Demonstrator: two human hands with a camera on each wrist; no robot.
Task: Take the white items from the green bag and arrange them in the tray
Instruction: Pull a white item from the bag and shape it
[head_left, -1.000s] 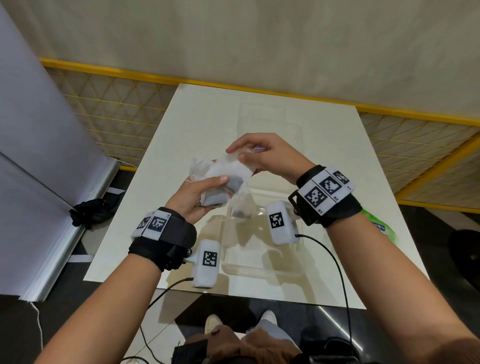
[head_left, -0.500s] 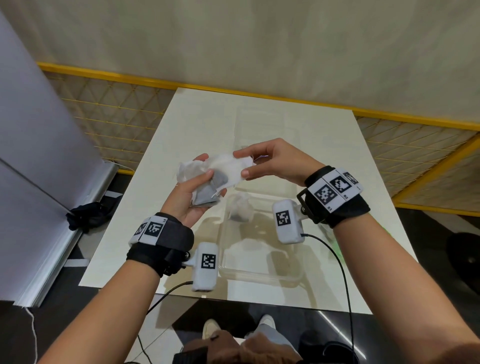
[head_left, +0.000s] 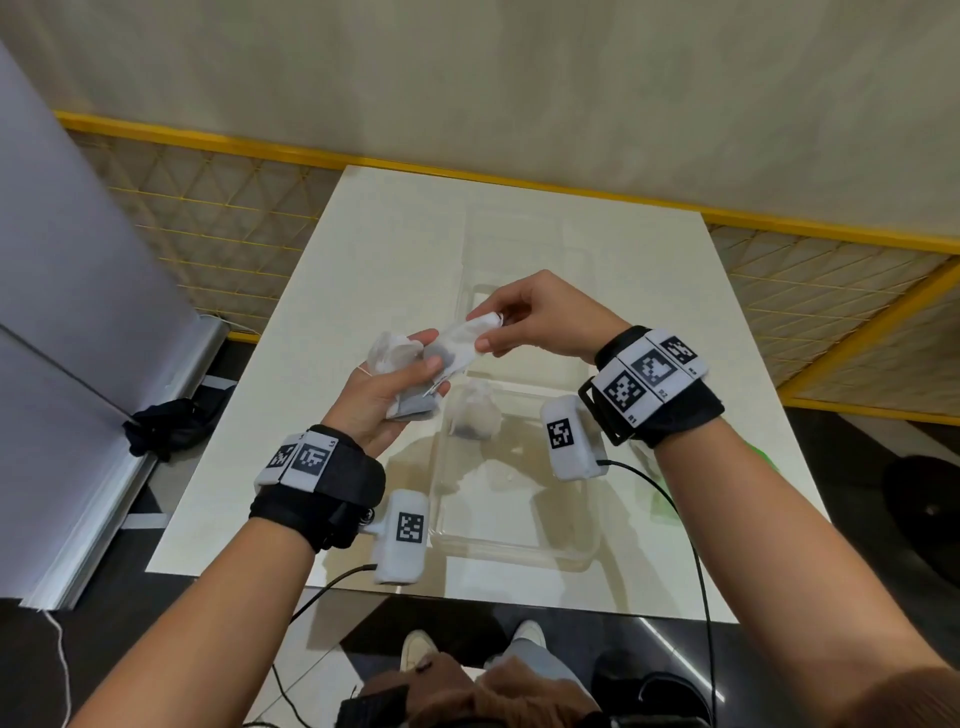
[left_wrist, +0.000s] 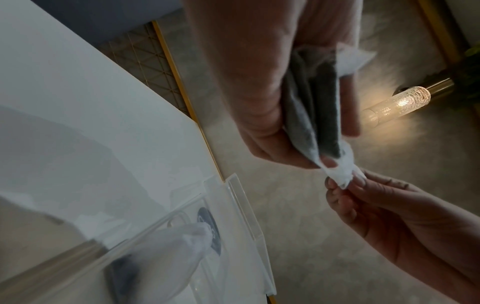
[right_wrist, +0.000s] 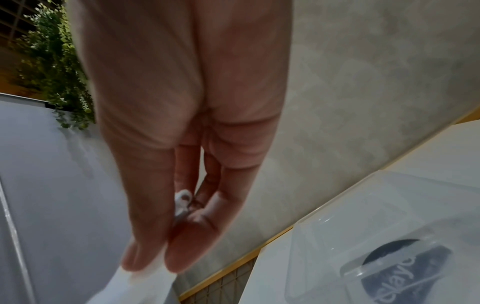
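Gripping a white pouch bundle (head_left: 410, 374), left hand (head_left: 374, 400), right hand (head_left: 540, 322) pinching its end, one pouch (head_left: 475, 415) in clear tray (head_left: 519, 545).

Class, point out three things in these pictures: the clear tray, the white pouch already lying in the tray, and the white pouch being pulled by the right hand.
clear tray (head_left: 519, 551), head view, near rim.
white pouch in tray (head_left: 475, 415), head view, its middle.
pulled white pouch (head_left: 465, 338), head view, stretched middle.
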